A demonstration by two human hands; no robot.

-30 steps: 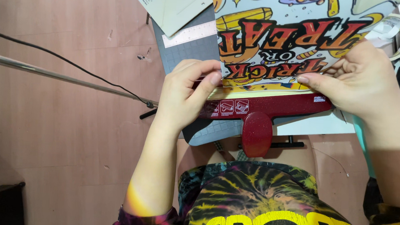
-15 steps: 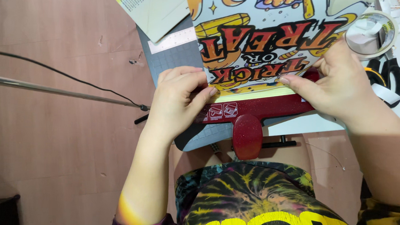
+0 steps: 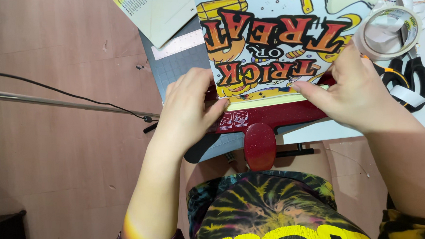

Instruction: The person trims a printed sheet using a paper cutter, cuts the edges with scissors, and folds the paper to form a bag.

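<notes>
Poster edge lined up in the paper trimmer

Head view: both hands press a bright printed poster (image 3: 279, 45) flat against the dark red bar (image 3: 270, 118) of a paper trimmer, whose grey gridded board (image 3: 176, 66) shows to the left. The left hand (image 3: 189, 108) lies open, palm down, fingers on the poster's near left corner and over the bar's end; it pins rather than grasps. The right hand (image 3: 354, 93) does the same at the near right edge, fingertips flat, clenched on nothing. The poster sits on the board with its near edge along the bar. The round red knob (image 3: 259, 145) is untouched, so by my reading the sheet is placed and squared, the cut not yet made. A roll of tape (image 3: 389, 32) and black scissors (image 3: 416, 77) lie just beyond the right hand. No container shows
</notes>
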